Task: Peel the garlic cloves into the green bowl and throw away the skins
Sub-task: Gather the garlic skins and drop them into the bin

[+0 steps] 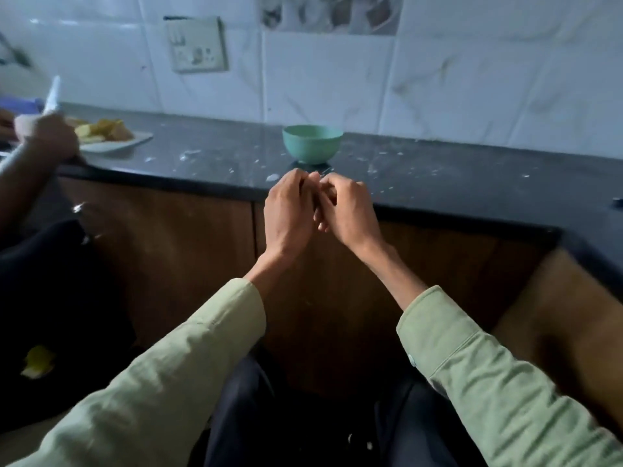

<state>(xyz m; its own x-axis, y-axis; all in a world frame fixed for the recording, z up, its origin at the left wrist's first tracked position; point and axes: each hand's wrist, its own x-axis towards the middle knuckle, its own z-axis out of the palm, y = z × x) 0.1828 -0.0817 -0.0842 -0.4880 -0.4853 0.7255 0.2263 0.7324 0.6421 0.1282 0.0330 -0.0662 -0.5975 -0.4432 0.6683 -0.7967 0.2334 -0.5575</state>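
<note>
Two hands meet over the front edge of the counter, seen from the head camera. Left hand [290, 205] and right hand [347, 210] have their fingers curled inward and their fingertips touching; whatever they pinch between them is hidden by the fingers, so a garlic clove cannot be confirmed and neither hand's hold can be told. Both wrists emerge from pale green sleeves [488, 382] that run off the lower edge.

Just beyond the joined fingertips, and slightly to their right, stands the green bowl [312, 143], upright on the dark counter [455, 176]; its contents cannot be seen from this angle. Small white flecks, likely garlic skins [190, 153], lie scattered on the counter to the left and right of the bowl, too blurred to identify with certainty.

Far to the left of the hands, a second person's hand [54, 136], cut off by the frame, holds a white utensil whose form is blurred, beside a white plate [118, 143] carrying yellowish food pieces. Behind the bowl rises a white tiled wall [472, 79] with a switch plate [197, 45]. Below the hands, brown cabinet doors [168, 247] front the counter.
</note>
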